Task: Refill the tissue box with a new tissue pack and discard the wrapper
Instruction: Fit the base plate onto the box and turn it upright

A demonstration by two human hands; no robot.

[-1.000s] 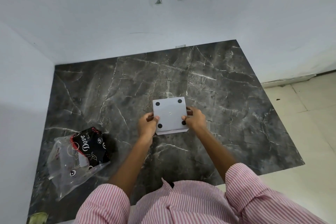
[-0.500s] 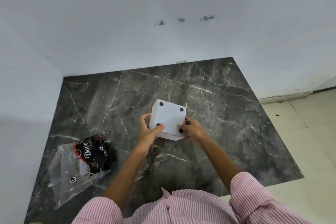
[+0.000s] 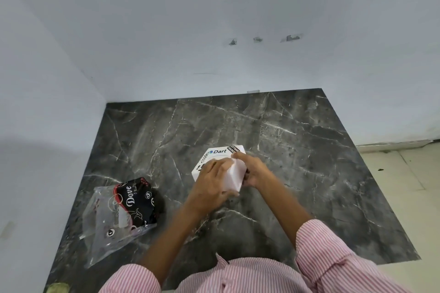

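Both hands (image 3: 215, 181) cover much of the tissue box (image 3: 220, 153).

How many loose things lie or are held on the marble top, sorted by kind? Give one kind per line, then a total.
White tissue box, held by the left hand and right hand: 1
Clear plastic wrapper printed "Dove": 1
Total: 2

We see a dark, white-veined marble surface (image 3: 297, 162) set into a wall corner. On it rest a white tissue box (image 3: 220, 157) near the middle and a clear wrapper (image 3: 114, 216) toward its left edge.
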